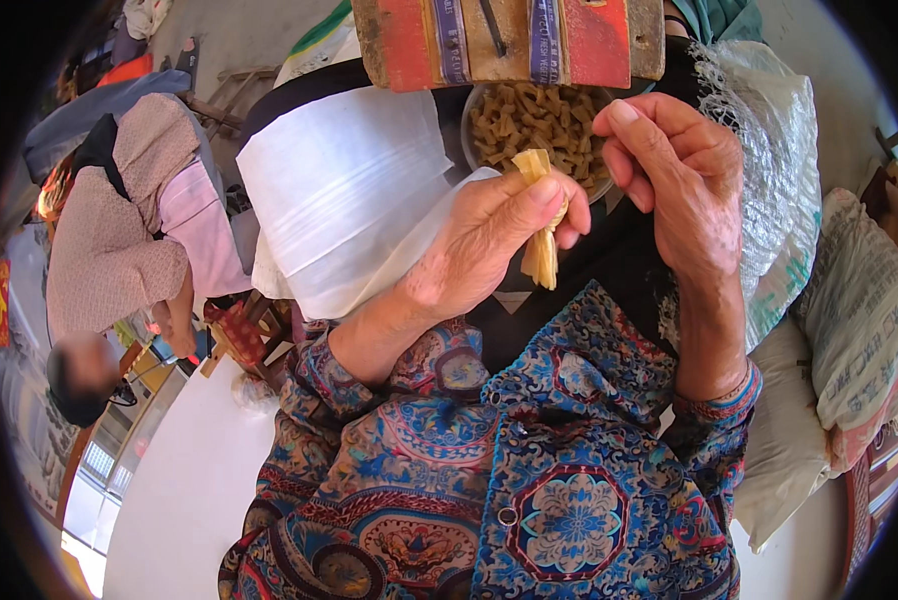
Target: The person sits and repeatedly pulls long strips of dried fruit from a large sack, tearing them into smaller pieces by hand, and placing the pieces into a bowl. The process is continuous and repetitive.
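My left hand (474,240) grips a pale yellow, dried-looking bundle (539,260) upright between thumb and fingers, its ends frayed and its middle wrapped. My right hand (684,175) is raised to the right of it, fingers curled with thumb and forefinger close together; what they hold, if anything, is too small to make out. Behind both hands a metal bowl (472,135) holds many small brown pieces (529,115). White sheets (339,190) lie left of the bowl, partly behind my left forearm.
A worn red wooden board (599,40) with printed straps stands over the bowl's far side. A woven plastic sack (759,190) and stacked sacks (859,330) are at my right. Another person (119,250) sits at far left beside a small wooden stool (244,335).
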A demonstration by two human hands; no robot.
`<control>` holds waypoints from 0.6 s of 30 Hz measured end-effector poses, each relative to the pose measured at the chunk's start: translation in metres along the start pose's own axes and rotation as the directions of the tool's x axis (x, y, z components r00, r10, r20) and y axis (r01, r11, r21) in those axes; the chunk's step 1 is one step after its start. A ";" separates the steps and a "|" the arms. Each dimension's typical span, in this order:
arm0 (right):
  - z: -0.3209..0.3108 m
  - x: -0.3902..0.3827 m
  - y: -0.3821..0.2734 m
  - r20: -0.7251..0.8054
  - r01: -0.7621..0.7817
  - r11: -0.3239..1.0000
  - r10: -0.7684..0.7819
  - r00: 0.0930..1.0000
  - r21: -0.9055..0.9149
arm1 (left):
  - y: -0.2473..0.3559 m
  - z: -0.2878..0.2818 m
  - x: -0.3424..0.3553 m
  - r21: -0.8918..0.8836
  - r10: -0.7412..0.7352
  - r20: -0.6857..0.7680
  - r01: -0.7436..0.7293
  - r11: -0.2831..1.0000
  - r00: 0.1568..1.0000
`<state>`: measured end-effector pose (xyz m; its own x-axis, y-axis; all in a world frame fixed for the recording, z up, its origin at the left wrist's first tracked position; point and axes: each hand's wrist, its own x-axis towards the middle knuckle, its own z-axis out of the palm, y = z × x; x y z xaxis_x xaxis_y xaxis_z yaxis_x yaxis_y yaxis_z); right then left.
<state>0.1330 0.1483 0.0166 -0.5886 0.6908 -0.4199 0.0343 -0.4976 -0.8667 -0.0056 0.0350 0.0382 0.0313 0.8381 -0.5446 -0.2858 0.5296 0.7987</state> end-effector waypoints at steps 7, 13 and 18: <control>0.005 -0.003 0.009 0.190 0.065 0.997 -0.072 0.979 0.041 | 0.009 -0.002 0.001 0.347 0.000 -0.071 0.025 0.938 0.997; 0.002 -0.004 0.010 0.315 0.218 0.964 -0.161 0.935 -0.154 | 0.003 -0.004 0.006 0.496 0.189 -0.143 -0.095 0.863 0.971; 0.003 -0.007 0.003 0.132 0.150 0.982 -0.134 0.982 -0.114 | 0.009 -0.013 0.002 0.458 0.329 -0.105 -0.248 0.854 0.938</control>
<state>0.1346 0.1402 0.0175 -0.6893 0.6760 -0.2605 0.0378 -0.3255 -0.9448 -0.0209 0.0400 0.0406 -0.1657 0.9470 -0.2752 0.1871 0.3042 0.9341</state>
